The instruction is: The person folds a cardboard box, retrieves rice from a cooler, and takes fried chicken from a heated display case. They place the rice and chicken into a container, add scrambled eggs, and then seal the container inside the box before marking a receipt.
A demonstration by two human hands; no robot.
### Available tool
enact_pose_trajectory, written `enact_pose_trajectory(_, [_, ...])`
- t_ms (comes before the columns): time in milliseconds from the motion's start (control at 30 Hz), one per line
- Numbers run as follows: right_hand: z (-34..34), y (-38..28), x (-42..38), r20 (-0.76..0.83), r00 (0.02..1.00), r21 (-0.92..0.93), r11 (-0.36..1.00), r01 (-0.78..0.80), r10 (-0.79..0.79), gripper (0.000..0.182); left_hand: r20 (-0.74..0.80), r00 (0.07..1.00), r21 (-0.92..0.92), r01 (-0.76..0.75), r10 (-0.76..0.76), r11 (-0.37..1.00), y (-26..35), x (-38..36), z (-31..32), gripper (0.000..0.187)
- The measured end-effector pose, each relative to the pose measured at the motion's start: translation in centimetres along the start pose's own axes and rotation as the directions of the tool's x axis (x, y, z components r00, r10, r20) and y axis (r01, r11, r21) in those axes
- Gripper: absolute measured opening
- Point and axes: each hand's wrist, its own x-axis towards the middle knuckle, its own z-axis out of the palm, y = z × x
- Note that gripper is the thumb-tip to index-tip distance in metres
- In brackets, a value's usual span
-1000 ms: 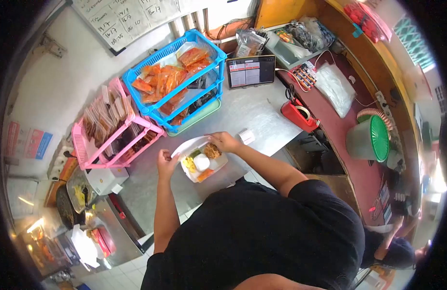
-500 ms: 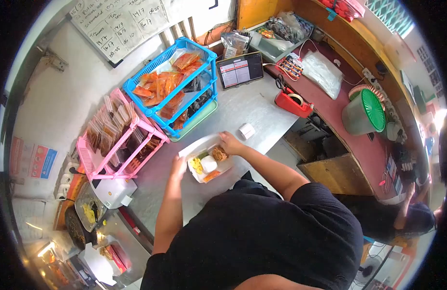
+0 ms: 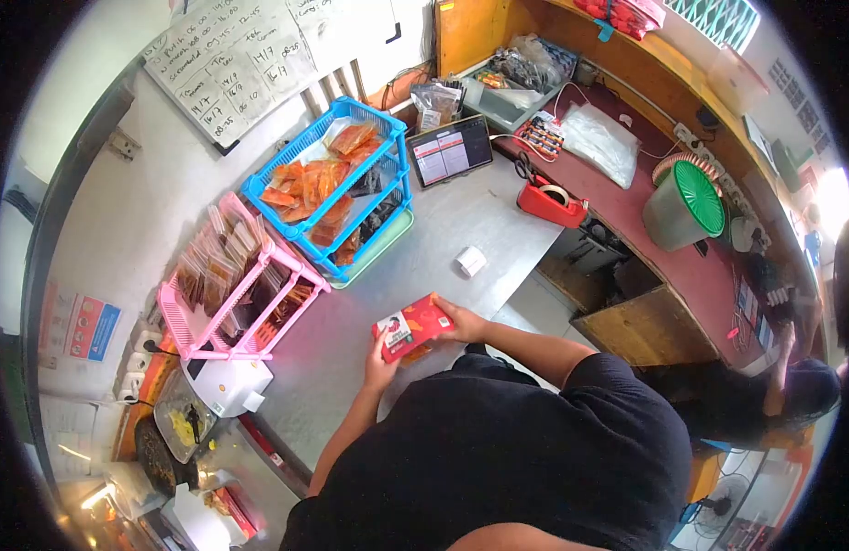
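A red printed cardboard meal box [image 3: 411,328] is between my two hands above the metal table [image 3: 351,413], its lid folded over the food. My left hand [image 3: 380,369] grips its near-left corner. At the right end, my right hand [image 3: 460,321] has its fingers wrapped over the edge. Something orange [image 3: 415,354] shows just under the box's near side; I cannot make out whether it is inside or below. A small white roll [image 3: 471,262] stands on the table beyond my right hand.
A blue tiered rack [image 3: 328,184] holds orange sachets; a pink rack [image 3: 245,285] holds brown ones. A white label printer [image 3: 227,386] and an open box [image 3: 204,514] are at left. A tablet [image 3: 450,151] and red tape dispenser [image 3: 551,202] stand behind. A person [image 3: 727,399] is at right.
The open box with rice, meat and yellow food visible now has its red lid over it. Both hands have shifted to hold the covered box, closer to my body in view.
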Motion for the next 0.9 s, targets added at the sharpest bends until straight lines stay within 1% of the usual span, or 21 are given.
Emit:
enact_pose_trajectory(33, [-0.4, 0.2, 0.0, 0.076, 0.996, -0.016, 0.999, 0.047, -0.046, 0.108, 0.062, 0.998, 0.073, -0.015, 0.011, 0.997, -0.3, -0.2, -0.2, 0.063])
enact_pose_trajectory(67, [-0.9, -0.1, 0.0, 0.07, 0.997, -0.017, 0.999, 0.047, -0.046, 0.108, 0.066, 0.998, 0.073, -0.02, 0.015, 0.997, -0.1, -0.3, -0.5, 0.063])
enact_pose_trajectory(133, [-1.7, -0.8, -0.3, 0.208, 0.978, -0.092, 0.994, 0.057, -0.037, 0.109, 0.14, 0.988, 0.231, -0.092, 0.06, 0.969, 0.4, -0.7, -1.0, 0.081])
enact_pose_trajectory(167, [-1.7, -0.7, -0.3, 0.206, 0.978, -0.093, 0.994, 0.055, -0.035, 0.109, 0.142, 0.988, 0.23, -0.093, 0.061, 0.969, 0.1, -0.6, -1.2, 0.081])
enact_pose_trajectory(233, [-1.7, -0.5, 0.0, 0.223, 0.971, -0.163, 0.979, 0.122, -0.084, 0.108, 0.182, 0.979, 0.262, -0.14, 0.094, 0.955, -0.5, -0.2, -1.4, 0.087])
enact_pose_trajectory(267, [-1.5, -0.3, 0.1, 0.223, 0.971, -0.164, 0.979, 0.125, -0.086, 0.108, 0.18, 0.979, 0.263, -0.142, 0.096, 0.954, -0.5, -0.3, -1.3, 0.087])
enact_pose_trajectory(333, [-1.0, -0.1, 0.3, 0.198, 0.969, -0.232, 0.953, 0.196, -0.151, 0.098, 0.16, 0.98, 0.405, -0.174, 0.118, 0.898, -0.4, -0.3, -1.3, 0.087])
enact_pose_trajectory(367, [-1.4, -0.1, 0.9, 0.201, 0.968, -0.229, 0.953, 0.198, -0.153, 0.098, 0.157, 0.981, 0.407, -0.171, 0.116, 0.897, -1.0, 0.5, -1.3, 0.087])
enact_pose_trajectory(400, [-1.8, 0.1, 1.5, 0.198, 0.964, -0.177, 0.961, 0.212, -0.176, 0.09, 0.149, 0.988, 0.285, -0.072, 0.03, 0.956, -2.4, 1.3, -1.3, 0.084])
enact_pose_trajectory(433, [-1.6, 0.2, 1.8, 0.21, 0.958, -0.109, 0.969, 0.22, -0.194, 0.084, 0.144, 0.986, 0.156, 0.056, -0.079, 0.986, -3.3, 0.9, -1.3, 0.082])
enact_pose_trajectory(467, [-2.3, -1.0, 2.1, 0.156, 0.976, -0.024, 0.987, 0.157, -0.152, 0.075, 0.094, 0.994, 0.063, 0.043, -0.048, 0.997, -0.8, 1.1, -1.3, 0.071])
enact_pose_trajectory(500, [-3.6, -2.7, 2.6, 0.225, 0.97, 0.075, 0.994, 0.077, -0.092, 0.074, 0.119, 0.992, 0.039, 0.043, -0.047, 0.998, -3.3, 2.2, -1.7, 0.062])
enact_pose_trajectory(533, [-4.9, -4.6, 3.4, 0.286, 0.957, 0.074, 0.997, 0.025, -0.045, 0.068, 0.107, 0.989, 0.045, 0.094, -0.098, 0.995, 0.8, 2.5, -2.2, 0.055])
enact_pose_trajectory(600, [-4.5, -2.8, 5.2, 0.386, 0.918, 0.303, 0.926, -0.224, 0.095, 0.063, 0.158, 0.972, 0.05, 0.169, -0.175, 0.984, 3.1, 4.0, -3.4, 0.053])
enact_pose_trajectory(633, [-4.5, -3.2, 5.5, 0.399, 0.913, 0.305, 0.927, -0.218, 0.084, 0.063, 0.142, 0.973, 0.053, 0.178, -0.184, 0.983, 2.6, 4.6, -3.7, 0.053])
enact_pose_trajectory(700, [-5.6, -4.6, 6.2, 0.34, 0.918, 0.132, 0.956, -0.264, 0.206, 0.061, 0.171, 0.968, 0.074, 0.175, -0.185, 0.982, 1.4, 5.7, -4.2, 0.053])
enact_pose_trajectory(733, [-5.8, -4.6, 6.4, 0.338, 0.92, 0.13, 0.959, -0.253, 0.197, 0.061, 0.162, 0.97, 0.077, 0.168, -0.179, 0.983, 1.0, 5.9, -4.3, 0.053])
enact_pose_trajectory(800, [-6.0, -5.5, 6.2, 0.367, 0.903, 0.088, 0.958, -0.271, 0.222, 0.062, 0.181, 0.961, 0.046, 0.205, -0.21, 0.978, 0.9, 5.9, -4.1, 0.055])
enact_pose_trajectory(833, [-6.3, -5.8, 5.9, 0.406, 0.893, 0.125, 0.956, -0.264, 0.193, 0.062, 0.179, 0.962, 0.045, 0.201, -0.206, 0.978, 0.7, 5.8, -4.2, 0.055])
enact_pose_trajectory(867, [-5.9, -5.3, 5.6, 0.405, 0.894, 0.122, 0.957, -0.262, 0.193, 0.062, 0.179, 0.964, 0.08, 0.187, -0.199, 0.979, 0.6, 5.5, -4.2, 0.057])
enact_pose_trajectory(900, [-5.2, -4.3, 5.4, 0.364, 0.92, 0.091, 0.978, -0.188, 0.143, 0.063, 0.179, 0.965, 0.114, 0.174, -0.193, 0.978, 0.9, 5.2, -4.2, 0.06])
